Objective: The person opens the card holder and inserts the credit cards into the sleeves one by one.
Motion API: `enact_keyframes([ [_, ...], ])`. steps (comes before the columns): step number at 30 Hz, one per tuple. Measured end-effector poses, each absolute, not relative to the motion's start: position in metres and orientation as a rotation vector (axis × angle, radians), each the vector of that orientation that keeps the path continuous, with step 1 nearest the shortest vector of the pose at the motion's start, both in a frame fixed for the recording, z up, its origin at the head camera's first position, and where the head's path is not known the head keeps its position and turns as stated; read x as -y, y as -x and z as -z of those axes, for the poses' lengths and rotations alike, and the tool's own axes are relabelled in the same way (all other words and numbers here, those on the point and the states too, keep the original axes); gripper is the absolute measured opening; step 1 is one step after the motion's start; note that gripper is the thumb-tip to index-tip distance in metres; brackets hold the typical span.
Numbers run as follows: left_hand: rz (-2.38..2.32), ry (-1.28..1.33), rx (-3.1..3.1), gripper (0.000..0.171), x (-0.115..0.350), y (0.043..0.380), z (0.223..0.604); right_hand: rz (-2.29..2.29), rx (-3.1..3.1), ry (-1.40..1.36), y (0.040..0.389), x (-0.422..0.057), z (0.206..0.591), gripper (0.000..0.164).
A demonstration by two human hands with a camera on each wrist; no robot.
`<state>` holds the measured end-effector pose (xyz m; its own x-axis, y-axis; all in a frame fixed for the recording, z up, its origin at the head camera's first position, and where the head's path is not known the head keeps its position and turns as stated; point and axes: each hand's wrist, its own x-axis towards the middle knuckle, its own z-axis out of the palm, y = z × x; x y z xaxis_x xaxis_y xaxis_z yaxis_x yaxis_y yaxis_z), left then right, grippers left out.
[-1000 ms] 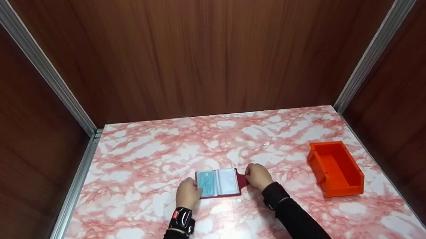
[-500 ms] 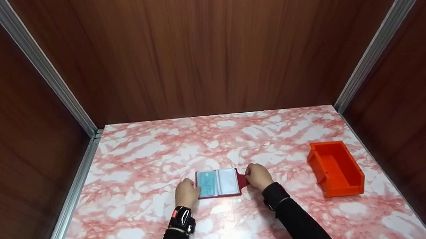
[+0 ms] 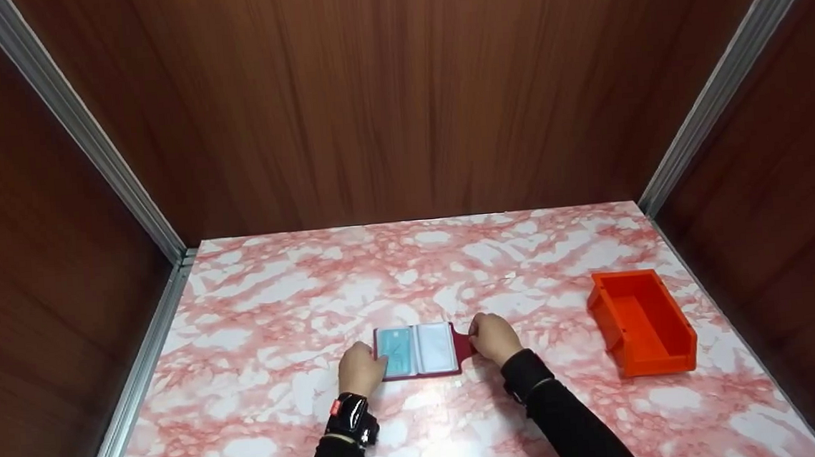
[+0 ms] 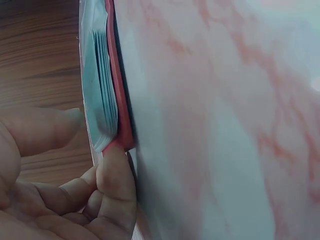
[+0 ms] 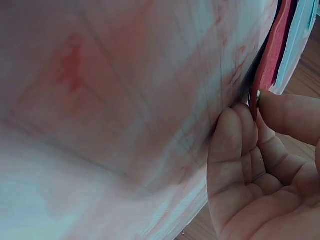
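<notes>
A red card holder [image 3: 436,348] lies spread open on the table, its clear sleeves showing. A teal card [image 3: 396,350] fills the left-hand sleeve. At the holder's left edge is my left hand [image 3: 360,369], with the thumb over the sleeves. In the left wrist view the index fingertip is against the corner of the red cover [image 4: 120,100], while the thumb stands a little off the layered sleeves [image 4: 102,85]. My right hand [image 3: 495,337] pinches the closing flap [image 3: 464,346] on the right between thumb and fingers. A metal snap [image 5: 258,98] shows by that thumb.
An orange plastic bin [image 3: 628,356], open at the top, stands on the right of the pink-and-white marbled table [image 3: 275,288]. Brown wood-grain panels [image 3: 398,100] rise at the back and both sides, with metal rails [image 3: 124,169] at the corners.
My left hand shifted slightly left off the holder's edge, then came back over it with the thumb on the teal side. The right hand, holder and bin have stayed put.
</notes>
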<state>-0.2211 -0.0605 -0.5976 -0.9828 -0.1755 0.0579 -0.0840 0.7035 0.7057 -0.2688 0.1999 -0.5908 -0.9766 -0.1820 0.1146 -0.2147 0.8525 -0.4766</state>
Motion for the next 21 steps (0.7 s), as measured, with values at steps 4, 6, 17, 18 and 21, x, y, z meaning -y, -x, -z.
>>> enact_keyframes([
  [4, 1.112, -0.193, 2.776, 0.014, 0.0609, 0.2224, 0.5977, -0.777, 2.961, -0.317, 0.2692, -0.2001, 0.5909, 0.015],
  [6, 1.113, -0.179, 2.753, 0.011, 0.0611, 0.2230, 0.5984, -0.780, 2.962, -0.314, 0.2693, -0.2003, 0.5907, 0.015],
  [17, 1.356, -0.152, 2.674, 0.017, 0.0680, 0.2227, 0.5968, -0.803, 2.953, -0.323, 0.2687, -0.2003, 0.5911, 0.014],
  [18, 1.376, -0.148, 2.669, 0.018, 0.0683, 0.2228, 0.5959, -0.794, 2.952, -0.329, 0.2685, -0.2004, 0.5912, 0.014],
  [21, 1.431, -0.138, 2.658, 0.022, 0.0676, 0.2237, 0.5918, -0.780, 2.952, -0.340, 0.2685, -0.2007, 0.5915, 0.014],
])
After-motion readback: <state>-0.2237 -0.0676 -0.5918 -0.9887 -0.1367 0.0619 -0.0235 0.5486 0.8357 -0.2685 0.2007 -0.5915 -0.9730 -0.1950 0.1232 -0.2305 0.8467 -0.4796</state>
